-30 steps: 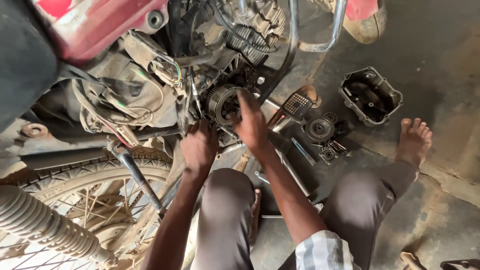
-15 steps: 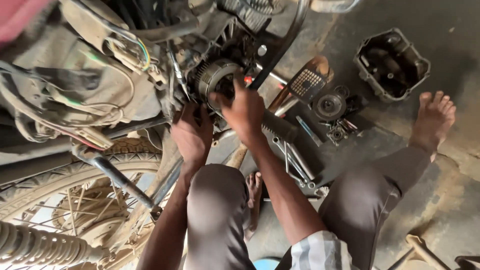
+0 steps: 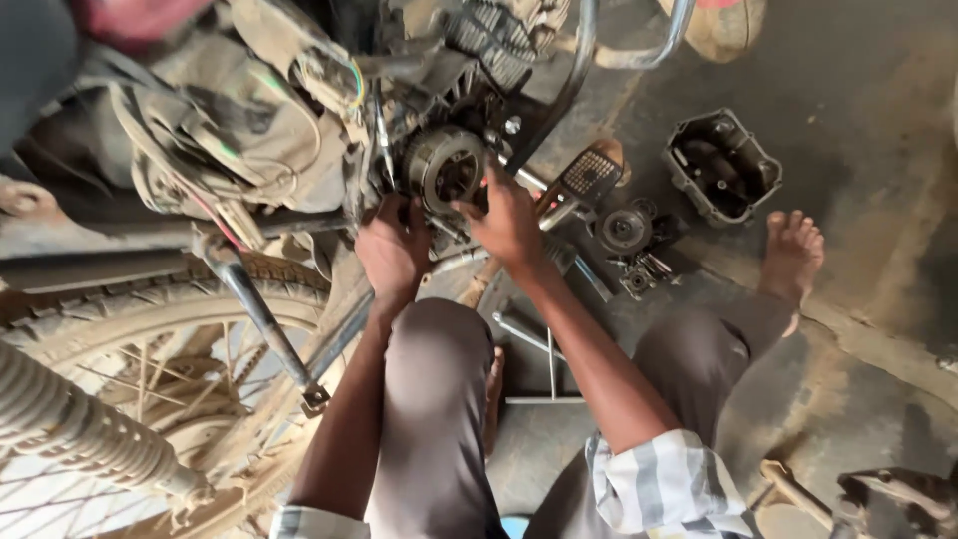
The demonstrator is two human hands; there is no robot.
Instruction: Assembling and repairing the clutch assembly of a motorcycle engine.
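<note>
I squat beside a dusty motorcycle engine (image 3: 299,130) with its side cover off. A round metal rotor (image 3: 445,166) sits exposed on the engine's side. My left hand (image 3: 393,250) presses against the engine just below and left of the rotor, fingers curled; what it grips is hidden. My right hand (image 3: 507,222) rests its fingertips on the rotor's lower right edge, fingers spread.
The rear wheel (image 3: 150,369) and shock spring (image 3: 70,424) fill the lower left. On the concrete floor lie an engine cover (image 3: 723,165), a round clutch part (image 3: 624,232), small parts (image 3: 644,269) and the footrest (image 3: 589,178). My bare foot (image 3: 790,255) is at right.
The view has shifted, so the engine and rotor sit slightly lower in frame. Both hands stay at the rotor; my right hand's fingers have spread over its edge.
</note>
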